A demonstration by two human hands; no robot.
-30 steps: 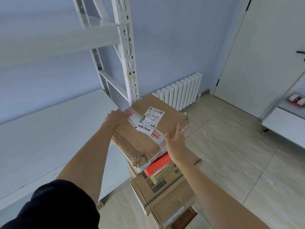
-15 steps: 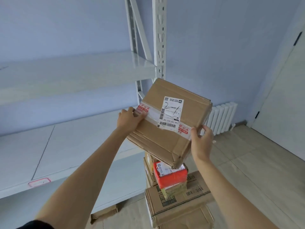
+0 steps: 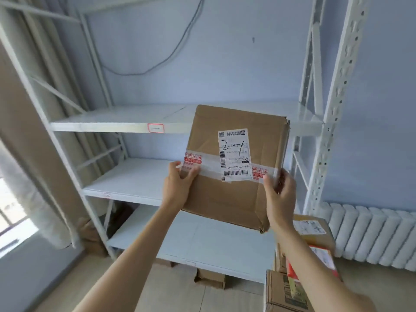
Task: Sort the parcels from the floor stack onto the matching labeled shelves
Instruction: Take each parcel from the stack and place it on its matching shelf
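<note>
**Parcel raised in front of the rack, both hands on its sides**

Since the earlier frames the flat brown cardboard parcel (image 3: 234,167) has left the floor stack and come up: a second ago it lay on the pile with the hands on it, half a second ago it was tilted in mid-air, and it now stands face-on in front of the white metal shelving rack (image 3: 135,122). The view has swung left as well, so the whole width of the rack shows and the door is gone.

The left hand (image 3: 177,188) grips the parcel's left edge, thumb curled over the front onto the clear red-printed tape band (image 3: 202,164). The right hand (image 3: 280,199) grips the right edge, thumb on the tape end. The fingers of both are hidden behind the box. Between the two hands, a little above them, sits the white shipping label (image 3: 234,154) with "2-1" written on it by hand.

Behind the parcel's top edge runs a shelf board carrying a red-bordered tag (image 3: 155,128), up and left of the left hand; its writing is too faint to read. A second tag on the board just left of the left hand is blurred.

Under the right forearm sits the remaining stack of cardboard boxes (image 3: 283,291), partly covered by the arm and cut off at the bottom edge; a red parcel (image 3: 292,272) shows only as a sliver. A white ribbed radiator (image 3: 369,233) stands right of the right hand.
</note>
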